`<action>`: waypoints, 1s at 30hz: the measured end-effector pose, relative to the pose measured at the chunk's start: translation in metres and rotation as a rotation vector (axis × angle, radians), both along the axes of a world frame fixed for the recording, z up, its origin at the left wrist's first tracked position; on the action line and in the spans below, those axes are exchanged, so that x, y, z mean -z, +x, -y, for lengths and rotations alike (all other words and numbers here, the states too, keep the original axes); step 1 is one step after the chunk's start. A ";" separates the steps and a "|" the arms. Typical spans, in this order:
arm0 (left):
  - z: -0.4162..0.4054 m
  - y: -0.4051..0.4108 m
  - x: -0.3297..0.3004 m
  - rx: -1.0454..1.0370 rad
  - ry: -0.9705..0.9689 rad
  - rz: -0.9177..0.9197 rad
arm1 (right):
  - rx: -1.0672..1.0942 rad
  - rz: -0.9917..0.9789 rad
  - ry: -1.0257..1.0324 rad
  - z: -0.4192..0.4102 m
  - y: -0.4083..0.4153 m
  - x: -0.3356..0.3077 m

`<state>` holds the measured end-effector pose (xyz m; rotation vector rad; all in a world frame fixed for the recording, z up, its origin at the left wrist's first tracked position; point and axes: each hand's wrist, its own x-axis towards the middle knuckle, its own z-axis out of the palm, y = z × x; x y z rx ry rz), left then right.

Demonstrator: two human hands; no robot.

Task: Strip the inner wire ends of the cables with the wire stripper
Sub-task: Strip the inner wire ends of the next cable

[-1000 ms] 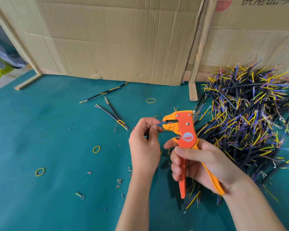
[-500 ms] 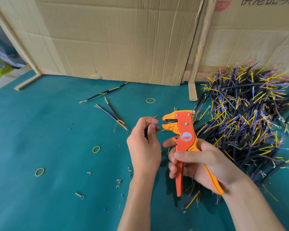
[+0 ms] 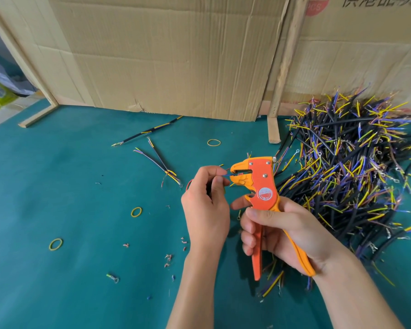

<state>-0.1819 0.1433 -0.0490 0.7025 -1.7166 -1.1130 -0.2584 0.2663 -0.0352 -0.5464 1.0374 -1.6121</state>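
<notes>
Orange plastic wire stripper bites thin blue wire.

Left hand pinches a thin wire into the wire stripper mouth, right hand gripping its handles, cable pile near the counter's right edge.

Bright, even daylight; soft shadows, wide-angle bending, blurred edges.

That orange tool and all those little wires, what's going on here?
A person is stripping wire ends by hand. The right hand grips the orange wire stripper by its handles, while the left hand pinches a cable and feeds a thin blue wire into the tool's mouth. A big pile of cables lies to the right on the green table, with three cables set apart on the left, plus rubber bands.
</notes>
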 end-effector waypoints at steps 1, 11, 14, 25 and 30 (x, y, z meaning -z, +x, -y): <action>0.000 0.000 0.000 0.003 0.001 -0.005 | 0.001 -0.002 0.003 0.000 0.000 0.000; 0.001 0.000 0.001 0.039 -0.001 -0.019 | 0.034 0.035 0.022 0.002 0.003 -0.001; 0.002 0.000 0.001 0.051 0.002 -0.021 | 0.049 0.036 0.027 0.003 0.004 -0.002; 0.005 -0.001 0.004 0.081 0.019 0.021 | 0.114 0.063 -0.013 0.007 0.009 -0.004; 0.008 0.000 0.003 0.035 0.129 -0.033 | 0.155 0.110 -0.090 0.001 0.003 -0.005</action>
